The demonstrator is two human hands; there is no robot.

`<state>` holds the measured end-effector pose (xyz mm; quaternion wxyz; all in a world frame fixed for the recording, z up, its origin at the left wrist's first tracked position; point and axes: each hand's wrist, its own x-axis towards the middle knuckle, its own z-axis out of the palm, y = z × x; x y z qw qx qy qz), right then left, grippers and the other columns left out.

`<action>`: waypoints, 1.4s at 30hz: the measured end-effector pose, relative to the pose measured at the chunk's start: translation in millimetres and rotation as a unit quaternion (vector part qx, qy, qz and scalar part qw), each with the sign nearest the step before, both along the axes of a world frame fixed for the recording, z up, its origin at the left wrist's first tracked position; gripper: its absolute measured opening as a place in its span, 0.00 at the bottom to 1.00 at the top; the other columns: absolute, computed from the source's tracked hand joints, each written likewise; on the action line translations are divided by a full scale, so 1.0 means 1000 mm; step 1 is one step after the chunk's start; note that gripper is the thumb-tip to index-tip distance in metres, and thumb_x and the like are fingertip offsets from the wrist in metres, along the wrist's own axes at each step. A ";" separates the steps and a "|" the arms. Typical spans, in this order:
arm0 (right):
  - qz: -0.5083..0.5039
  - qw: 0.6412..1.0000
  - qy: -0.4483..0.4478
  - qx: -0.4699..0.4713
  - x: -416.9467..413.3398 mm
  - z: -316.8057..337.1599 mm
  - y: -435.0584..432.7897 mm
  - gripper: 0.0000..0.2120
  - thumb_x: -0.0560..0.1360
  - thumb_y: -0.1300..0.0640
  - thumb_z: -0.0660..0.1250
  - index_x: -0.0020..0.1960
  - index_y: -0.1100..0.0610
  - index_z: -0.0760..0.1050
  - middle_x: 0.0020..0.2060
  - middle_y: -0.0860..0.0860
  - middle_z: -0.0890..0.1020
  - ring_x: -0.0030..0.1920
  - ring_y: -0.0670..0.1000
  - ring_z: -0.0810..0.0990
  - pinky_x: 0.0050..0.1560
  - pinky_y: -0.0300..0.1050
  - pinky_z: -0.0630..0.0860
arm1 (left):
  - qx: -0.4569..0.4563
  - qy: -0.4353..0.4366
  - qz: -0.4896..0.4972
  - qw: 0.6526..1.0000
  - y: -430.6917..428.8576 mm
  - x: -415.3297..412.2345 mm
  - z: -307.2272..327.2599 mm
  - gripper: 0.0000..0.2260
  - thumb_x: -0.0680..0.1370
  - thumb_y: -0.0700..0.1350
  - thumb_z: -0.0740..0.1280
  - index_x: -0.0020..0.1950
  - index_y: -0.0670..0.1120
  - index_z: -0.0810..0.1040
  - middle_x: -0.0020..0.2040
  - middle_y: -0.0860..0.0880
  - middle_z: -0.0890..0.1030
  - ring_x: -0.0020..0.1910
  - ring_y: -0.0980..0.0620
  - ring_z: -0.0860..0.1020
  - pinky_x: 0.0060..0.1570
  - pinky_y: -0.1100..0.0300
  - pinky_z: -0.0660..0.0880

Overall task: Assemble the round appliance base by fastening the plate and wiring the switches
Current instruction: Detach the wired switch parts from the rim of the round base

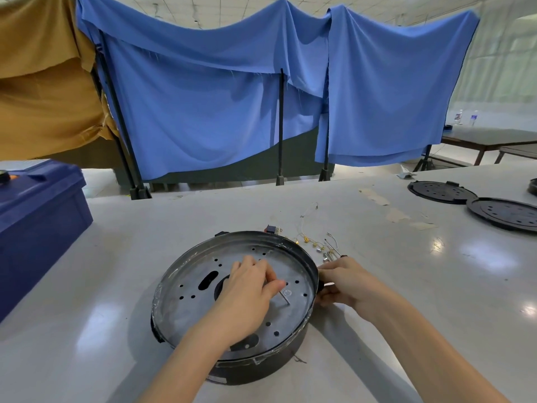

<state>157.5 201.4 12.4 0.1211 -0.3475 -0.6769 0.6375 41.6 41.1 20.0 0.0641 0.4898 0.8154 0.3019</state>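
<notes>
The round appliance base (186, 321) lies on the white table in front of me, a dark shell with a perforated metal plate (189, 303) set inside it. My left hand (250, 289) reaches over the plate's middle, fingers pinched on a small metal hex key (286, 298) that stands on the plate at the right. My right hand (343, 282) grips the base's right rim from outside. Behind the base lie loose white wires with gold terminals (311, 241) and a small dark switch (270, 228).
A blue plastic bin (37, 225) stands at the left edge of the table (406, 286). Two black round covers (441, 191) (505, 213) lie at the far right. Blue and tan cloths hang on a black frame behind the table.
</notes>
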 end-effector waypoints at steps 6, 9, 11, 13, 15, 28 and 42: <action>0.029 0.995 0.054 -0.076 -0.003 0.006 -0.004 0.12 0.80 0.64 0.60 0.43 0.65 0.80 0.34 0.57 0.79 0.33 0.56 0.80 0.41 0.52 0.81 | 0.034 -0.035 -0.001 0.999 0.001 -0.003 0.003 0.09 0.82 0.50 0.60 0.41 0.54 0.68 0.45 0.56 0.68 0.45 0.57 0.70 0.42 0.73 0.64; 0.032 0.992 0.071 -0.100 -0.003 0.009 -0.005 0.13 0.80 0.64 0.59 0.43 0.64 0.81 0.33 0.57 0.78 0.33 0.57 0.79 0.39 0.54 0.82 | 0.014 -0.056 0.004 0.998 -0.001 -0.005 0.003 0.09 0.82 0.51 0.59 0.42 0.54 0.67 0.46 0.54 0.67 0.40 0.59 0.70 0.40 0.75 0.66; 0.028 0.991 0.078 -0.104 -0.004 0.010 -0.006 0.14 0.80 0.64 0.59 0.42 0.63 0.81 0.32 0.56 0.77 0.32 0.57 0.78 0.38 0.53 0.82 | -0.013 -0.055 0.009 0.998 -0.001 -0.008 0.003 0.10 0.83 0.51 0.57 0.42 0.53 0.67 0.45 0.53 0.70 0.38 0.59 0.69 0.36 0.70 0.65; 0.024 0.989 0.086 -0.116 -0.005 0.010 -0.007 0.16 0.80 0.63 0.60 0.38 0.61 0.82 0.30 0.55 0.77 0.31 0.56 0.77 0.36 0.51 0.80 | -0.030 -0.064 0.009 0.997 -0.002 -0.011 0.004 0.10 0.83 0.52 0.57 0.43 0.51 0.68 0.39 0.52 0.74 0.32 0.59 0.69 0.30 0.66 0.63; 0.017 0.986 0.096 -0.137 -0.006 0.011 -0.007 0.13 0.80 0.62 0.62 0.40 0.60 0.80 0.29 0.53 0.77 0.30 0.55 0.78 0.36 0.51 0.80 | -0.029 -0.086 0.011 0.996 -0.003 -0.012 0.006 0.11 0.83 0.53 0.57 0.43 0.51 0.69 0.34 0.51 0.74 0.26 0.60 0.68 0.27 0.66 0.62; 0.003 0.983 0.104 -0.151 -0.005 0.011 -0.006 0.16 0.83 0.59 0.59 0.67 0.67 0.67 0.45 0.62 0.83 0.46 0.67 0.84 0.58 0.71 0.73 | 0.018 -0.173 0.021 0.985 -0.008 -0.036 0.009 0.12 0.82 0.52 0.59 0.44 0.47 0.73 0.30 0.49 0.67 0.19 0.59 0.60 0.27 0.60 0.58; -0.010 0.975 0.143 -0.172 -0.009 0.007 0.000 0.15 0.81 0.57 0.62 0.40 0.58 0.83 0.31 0.54 0.79 0.31 0.54 0.79 0.32 0.49 0.78 | -0.008 -0.143 0.011 0.990 -0.002 -0.022 0.008 0.12 0.82 0.53 0.59 0.46 0.46 0.73 0.24 0.53 0.64 0.17 0.58 0.59 0.21 0.66 0.57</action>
